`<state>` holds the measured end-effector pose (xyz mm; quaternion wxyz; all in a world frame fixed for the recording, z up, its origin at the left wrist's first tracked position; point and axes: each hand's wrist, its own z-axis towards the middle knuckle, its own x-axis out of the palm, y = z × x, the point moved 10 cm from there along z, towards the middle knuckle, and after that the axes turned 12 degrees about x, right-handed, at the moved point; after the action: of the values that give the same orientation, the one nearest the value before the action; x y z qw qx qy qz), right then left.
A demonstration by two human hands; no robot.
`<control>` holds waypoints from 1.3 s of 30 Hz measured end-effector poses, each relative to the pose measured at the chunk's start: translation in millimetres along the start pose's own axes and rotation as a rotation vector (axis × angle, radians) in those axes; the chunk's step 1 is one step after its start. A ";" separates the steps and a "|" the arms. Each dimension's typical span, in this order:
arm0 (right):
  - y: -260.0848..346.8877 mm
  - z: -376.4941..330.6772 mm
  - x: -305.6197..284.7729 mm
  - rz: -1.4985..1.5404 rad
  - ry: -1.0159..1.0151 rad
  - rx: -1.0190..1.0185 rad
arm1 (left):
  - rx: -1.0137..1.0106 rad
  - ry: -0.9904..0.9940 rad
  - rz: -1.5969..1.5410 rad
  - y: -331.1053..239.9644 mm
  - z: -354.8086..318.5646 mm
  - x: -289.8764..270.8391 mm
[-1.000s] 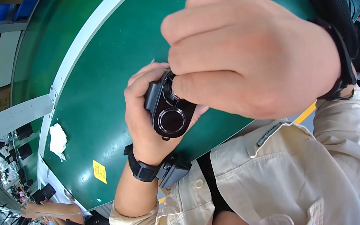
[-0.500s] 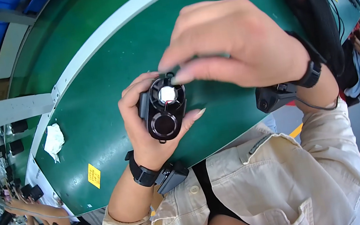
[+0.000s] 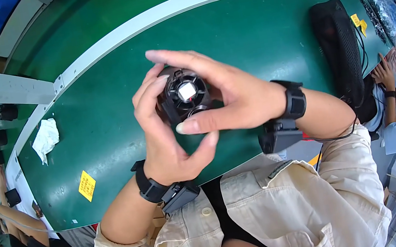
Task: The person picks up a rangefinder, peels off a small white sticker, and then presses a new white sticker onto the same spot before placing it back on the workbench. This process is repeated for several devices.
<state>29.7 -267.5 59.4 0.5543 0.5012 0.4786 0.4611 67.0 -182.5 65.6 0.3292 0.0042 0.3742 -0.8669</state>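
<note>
Both of my hands hold a black rounded housing above the green table. Its upward face has a round spoked opening with a white square and a bit of red in the centre. My left hand wraps its left side, with the thumb pointing up near the close end. Around the right side curves my right hand; its fingers reach past the far end and its thumb lies across the near end, hiding part of the lower ring.
The green table carries a crumpled white cloth and a yellow label at left. A long black mesh pouch with cables lies at right. A white rail crosses behind. Other people sit on both sides.
My right hand has come down from above the housing's far end and now grips its right side. The housing has shifted slightly right, and the view has moved a little.
</note>
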 end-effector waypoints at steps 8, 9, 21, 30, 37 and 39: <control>12.7 -2.9 -2.3 -0.394 0.095 -0.096 | -0.366 -0.148 -0.549 31.4 -8.4 -3.5; 9.2 -2.4 -0.2 -0.397 0.098 -0.066 | -0.377 -0.155 -0.546 30.5 -9.0 -4.8; 13.8 -8.7 0.2 -0.474 -0.131 -0.150 | -0.433 -0.237 -0.447 35.2 -4.9 -14.6; 15.7 -4.0 -5.0 -0.407 -0.158 -0.249 | -0.470 -0.110 -0.224 40.9 -6.4 -27.3; 19.5 -5.2 -20.0 -0.473 -0.309 -0.277 | -0.634 -0.267 -0.458 44.3 6.7 -19.4; 23.8 -1.4 -25.7 -0.468 -0.299 -0.274 | -0.644 -0.243 -0.443 42.2 15.7 -20.2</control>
<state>24.6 -291.1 84.8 0.7722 0.3602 0.4275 0.3020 110.8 -202.5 54.7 0.1607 -0.2822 0.5767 -0.7496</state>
